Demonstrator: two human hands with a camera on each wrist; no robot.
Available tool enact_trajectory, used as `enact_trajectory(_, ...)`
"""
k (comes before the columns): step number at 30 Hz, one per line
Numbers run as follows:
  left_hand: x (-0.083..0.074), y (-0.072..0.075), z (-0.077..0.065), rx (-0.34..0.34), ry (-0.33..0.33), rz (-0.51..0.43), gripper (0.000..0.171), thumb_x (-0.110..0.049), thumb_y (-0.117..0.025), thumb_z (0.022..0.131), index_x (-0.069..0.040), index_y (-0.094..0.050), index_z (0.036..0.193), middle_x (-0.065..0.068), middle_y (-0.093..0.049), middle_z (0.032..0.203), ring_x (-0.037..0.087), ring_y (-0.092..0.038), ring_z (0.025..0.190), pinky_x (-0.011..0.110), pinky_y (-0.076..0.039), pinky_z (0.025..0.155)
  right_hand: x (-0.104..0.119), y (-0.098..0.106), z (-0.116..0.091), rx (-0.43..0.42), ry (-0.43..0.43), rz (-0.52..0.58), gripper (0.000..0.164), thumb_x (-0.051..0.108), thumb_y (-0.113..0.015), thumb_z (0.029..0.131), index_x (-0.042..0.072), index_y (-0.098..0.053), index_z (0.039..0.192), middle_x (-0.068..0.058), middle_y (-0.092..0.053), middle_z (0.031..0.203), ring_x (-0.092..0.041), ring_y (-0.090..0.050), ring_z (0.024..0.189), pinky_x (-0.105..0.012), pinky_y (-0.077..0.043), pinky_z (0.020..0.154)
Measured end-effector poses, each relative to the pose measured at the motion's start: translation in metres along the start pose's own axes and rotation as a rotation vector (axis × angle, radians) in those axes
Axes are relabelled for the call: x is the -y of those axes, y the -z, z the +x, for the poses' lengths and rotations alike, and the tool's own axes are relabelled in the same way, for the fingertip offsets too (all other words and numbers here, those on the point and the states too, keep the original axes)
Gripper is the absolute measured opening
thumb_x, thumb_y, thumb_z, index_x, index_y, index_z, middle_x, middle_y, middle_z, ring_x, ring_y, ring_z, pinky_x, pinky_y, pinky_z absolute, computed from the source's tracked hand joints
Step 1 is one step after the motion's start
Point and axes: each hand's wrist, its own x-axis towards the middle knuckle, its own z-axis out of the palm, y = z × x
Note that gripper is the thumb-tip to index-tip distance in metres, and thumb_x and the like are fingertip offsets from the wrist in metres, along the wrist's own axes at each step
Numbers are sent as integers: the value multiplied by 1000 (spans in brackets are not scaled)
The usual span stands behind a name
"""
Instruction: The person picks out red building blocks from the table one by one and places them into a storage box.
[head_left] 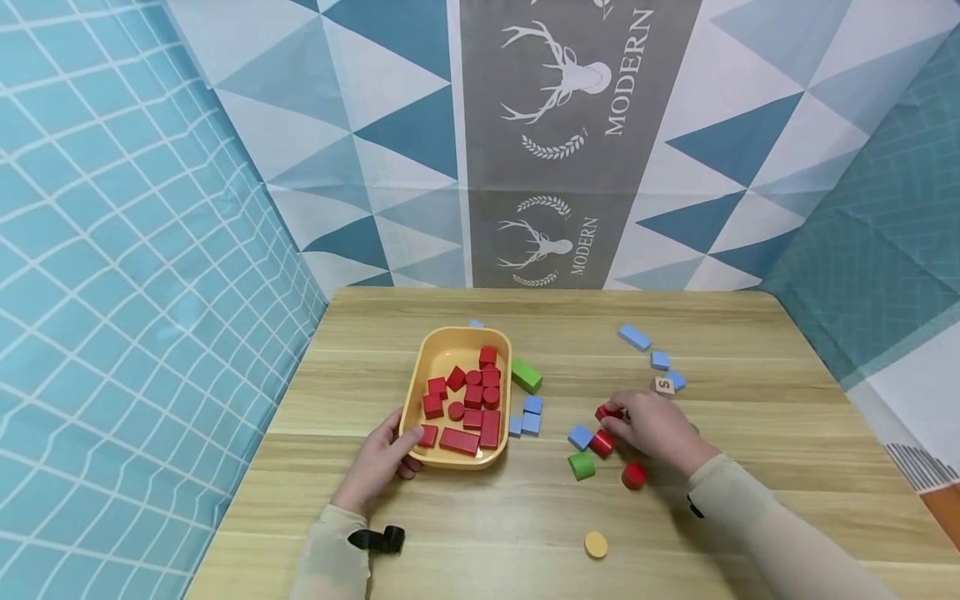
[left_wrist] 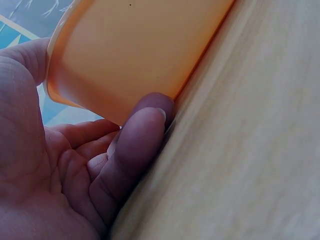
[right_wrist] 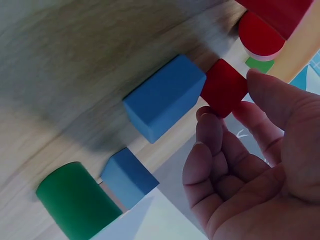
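A yellow tray [head_left: 446, 352] with several red blocks in it stands on the wooden table. My left hand [head_left: 378, 462] grips its near left corner, the thumb over the rim and the fingers outside; the left wrist view shows them against the tray's wall [left_wrist: 135, 55]. Right of the tray, my right hand [head_left: 654, 427] pinches a small red block [right_wrist: 224, 89] between thumb and fingers. Close to that hand lie a red cylinder [head_left: 602, 443], a blue block [head_left: 581, 437], a green block with a curved top [head_left: 581, 466] and another red cylinder [head_left: 634, 476].
A green block [head_left: 527, 376] and several blue blocks [head_left: 532, 423] lie along the tray's right side. Farther back right are a long blue block [head_left: 634, 337], smaller blue ones and a wooden letter block [head_left: 663, 385]. A yellow disc [head_left: 596, 545] lies near the front.
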Motion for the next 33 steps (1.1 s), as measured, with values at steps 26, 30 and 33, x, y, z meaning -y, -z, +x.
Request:
enact_trajectory(26,32,5,18,-44,-12,-30,58,-34,-61,99,-21,-38,151,18,-65,101,32,-62,69,36,-55,54,78,30,80,-123,87,78,21,27,-69,94,18,-64,112,6,-63,87,-11,-55,74,-30,-53,59)
enact_trajectory(30,32,4,17,-37,-16,-36,57,-32,-60,99,-19,-39,151,19,-65,98,32,-62,67,34,-54,53,107,15,113,-137,139,79,19,25,-69,94,18,-65,111,7,-64,89,-9,-55,74,-29,-52,62)
enact_trajectory(33,32,3,17,-19,-30,-45,55,-30,-60,100,-17,-40,149,21,-65,95,32,-62,65,33,-54,51,123,-2,135,-132,192,32,18,24,-69,93,17,-66,110,5,-67,94,-11,-58,77,-33,-54,69)
